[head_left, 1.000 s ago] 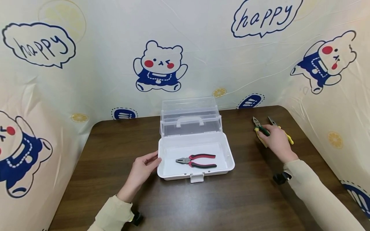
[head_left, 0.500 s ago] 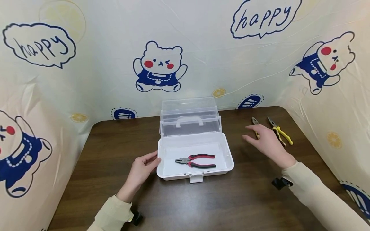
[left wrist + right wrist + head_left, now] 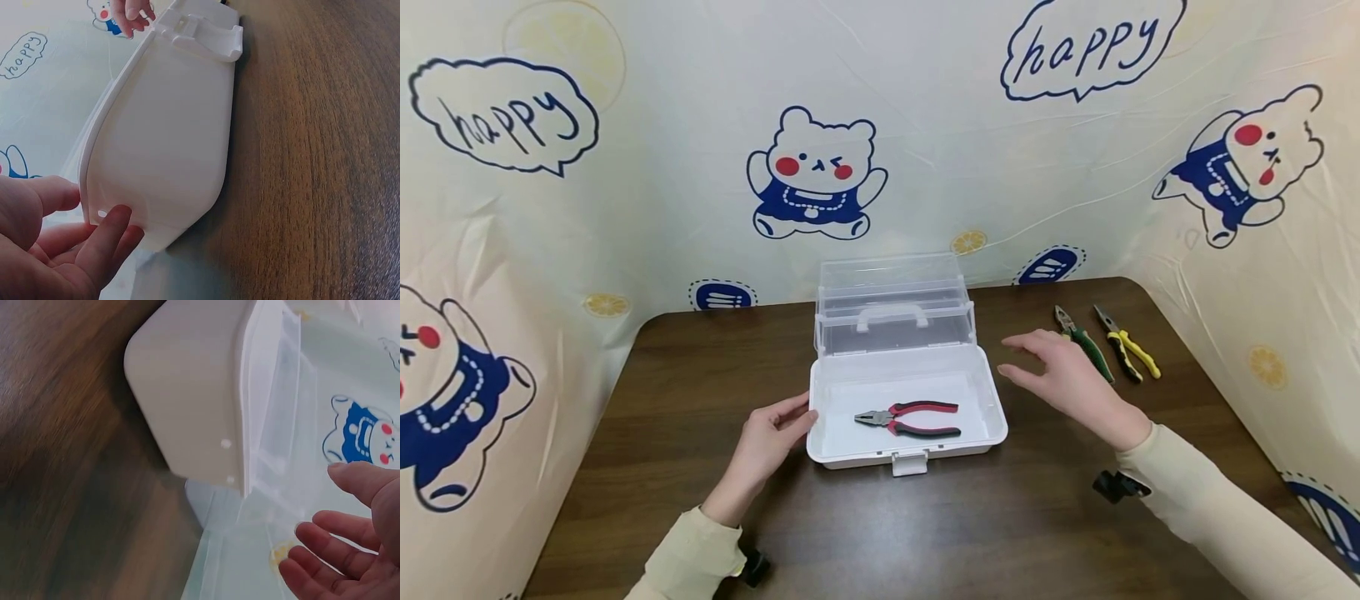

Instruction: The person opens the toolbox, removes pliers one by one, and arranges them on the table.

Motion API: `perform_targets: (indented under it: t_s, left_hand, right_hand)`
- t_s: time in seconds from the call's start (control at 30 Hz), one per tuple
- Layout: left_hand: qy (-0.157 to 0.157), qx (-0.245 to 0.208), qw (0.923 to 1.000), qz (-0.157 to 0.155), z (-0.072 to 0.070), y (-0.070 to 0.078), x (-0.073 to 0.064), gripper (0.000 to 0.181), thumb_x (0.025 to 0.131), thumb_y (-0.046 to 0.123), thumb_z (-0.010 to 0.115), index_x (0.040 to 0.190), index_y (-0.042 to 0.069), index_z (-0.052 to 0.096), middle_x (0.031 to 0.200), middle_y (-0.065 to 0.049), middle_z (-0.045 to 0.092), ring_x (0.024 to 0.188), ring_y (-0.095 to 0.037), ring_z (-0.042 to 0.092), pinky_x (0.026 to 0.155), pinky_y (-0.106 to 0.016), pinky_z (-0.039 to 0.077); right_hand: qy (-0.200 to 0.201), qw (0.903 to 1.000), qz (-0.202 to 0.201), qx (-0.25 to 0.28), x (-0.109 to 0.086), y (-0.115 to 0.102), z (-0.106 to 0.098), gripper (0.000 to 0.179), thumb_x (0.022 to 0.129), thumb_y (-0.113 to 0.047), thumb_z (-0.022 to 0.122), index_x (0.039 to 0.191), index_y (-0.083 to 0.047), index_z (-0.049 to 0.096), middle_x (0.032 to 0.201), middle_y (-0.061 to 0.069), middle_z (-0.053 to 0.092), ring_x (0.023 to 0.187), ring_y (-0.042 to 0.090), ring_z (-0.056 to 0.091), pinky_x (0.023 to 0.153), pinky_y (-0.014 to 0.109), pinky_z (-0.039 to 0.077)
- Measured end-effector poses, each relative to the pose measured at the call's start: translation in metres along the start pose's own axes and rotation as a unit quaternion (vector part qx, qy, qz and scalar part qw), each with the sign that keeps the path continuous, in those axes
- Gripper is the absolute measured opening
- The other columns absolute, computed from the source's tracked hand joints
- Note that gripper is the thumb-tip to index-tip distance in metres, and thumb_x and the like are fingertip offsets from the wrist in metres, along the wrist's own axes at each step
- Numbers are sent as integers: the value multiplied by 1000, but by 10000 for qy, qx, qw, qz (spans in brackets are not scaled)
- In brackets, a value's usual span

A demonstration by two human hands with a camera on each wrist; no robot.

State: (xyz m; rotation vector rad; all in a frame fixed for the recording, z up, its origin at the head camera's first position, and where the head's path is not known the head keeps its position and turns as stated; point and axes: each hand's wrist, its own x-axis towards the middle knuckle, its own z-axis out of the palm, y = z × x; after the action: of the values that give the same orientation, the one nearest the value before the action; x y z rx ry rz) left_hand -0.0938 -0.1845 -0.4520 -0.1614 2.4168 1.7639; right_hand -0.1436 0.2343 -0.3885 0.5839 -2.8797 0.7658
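In the head view, a white plastic toolbox [image 3: 850, 387] stands with its clear lid [image 3: 895, 292] raised at the back. Inside it lie pliers [image 3: 892, 416] with red and black handles, jaws pointing left. My left hand [image 3: 765, 442] pinches the box's left rim; the left wrist view shows fingers [image 3: 112, 231] against the outer wall. My right hand [image 3: 1063, 375] is beside the right side of the box, fingers extended, holding nothing. The right wrist view shows a gap between its fingers [image 3: 340, 544] and the box. Partly behind that hand lie green-handled pliers [image 3: 1093, 354].
Yellow-and-black long-nose pliers [image 3: 1122, 337] lie at the far right of the brown wooden table [image 3: 910, 533]. A white latch [image 3: 910, 464] hangs at the box's front. Printed cloth [image 3: 692, 208] surrounds the back and sides.
My right hand has left the green-handled pliers and moved left towards the box, its fingers extending. Those pliers stay on the table. My left hand keeps its place on the rim.
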Motion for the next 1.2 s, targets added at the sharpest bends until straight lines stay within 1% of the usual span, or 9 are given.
perform_targets:
  t_s: [0.17,0.27,0.37,0.53,0.73,0.87,1.0,1.1,1.2]
  left_hand:
    - [9,-17,10000,-10,-1,1,0,45,99,10,72,140,-4,62,130,-27,68,110,-32,71,83,-34,63]
    - [-12,-33,10000,1,-1,1,0,45,99,10,72,140,-5,62,130,-27,68,110,-31,71,83,-34,63]
    - [-10,-54,10000,12,-1,1,0,45,99,10,72,140,-5,62,131,-27,68,110,-30,71,83,-34,63]
    - [-9,-95,10000,10,-1,1,0,45,99,10,72,140,-4,62,131,-27,67,111,-30,71,84,-33,63]
    - [-19,-85,10000,28,-1,0,1,45,99,9,72,141,-5,62,131,-27,67,112,-32,71,84,-34,63]
    - [-15,-102,9999,25,-1,0,1,44,99,8,71,140,-5,62,131,-28,67,111,-32,71,84,-35,63]
    - [20,-182,9998,32,0,-1,1,43,99,7,71,140,-5,62,130,-28,68,110,-32,71,83,-34,63]
    - [11,-230,9997,24,0,-1,2,43,99,6,71,139,-5,63,129,-28,68,110,-31,71,82,-30,63]
    - [0,-190,9998,18,0,-1,1,43,99,7,71,140,-5,62,130,-28,68,110,-31,71,82,-31,63]
  right_hand:
    - [15,9994,-305,174,0,-11,6,34,92,-18,81,123,-5,74,112,12,74,99,28,68,86,49,60]
    - [30,9983,-489,326,1,-17,11,35,91,-17,83,122,-4,75,110,9,74,98,26,68,86,48,61]
    - [-72,9967,-679,434,2,-22,15,37,90,-16,84,123,-5,74,110,8,73,95,22,66,83,44,61]
    - [-391,9915,-1069,636,4,-31,24,41,87,-18,87,125,-6,74,114,6,74,91,19,65,76,35,60]
    - [-1071,9829,-1232,855,8,-38,37,45,90,-25,85,130,-7,73,125,10,74,108,24,70,92,41,60]
    - [-1432,9770,-1325,857,11,-42,46,47,92,-28,82,132,-7,72,125,10,73,111,26,69,96,41,59]
    - [-1607,9737,-1419,775,13,-43,55,47,93,-30,81,132,-6,71,123,9,73,108,25,69,94,40,59]
    - [-1623,9714,-1584,698,15,-44,63,46,92,-28,82,130,-5,72,119,9,74,103,24,69,90,36,59]
    - [-1680,9681,-1739,652,19,-47,69,46,91,-26,84,129,-3,73,117,10,74,101,25,69,87,35,59]
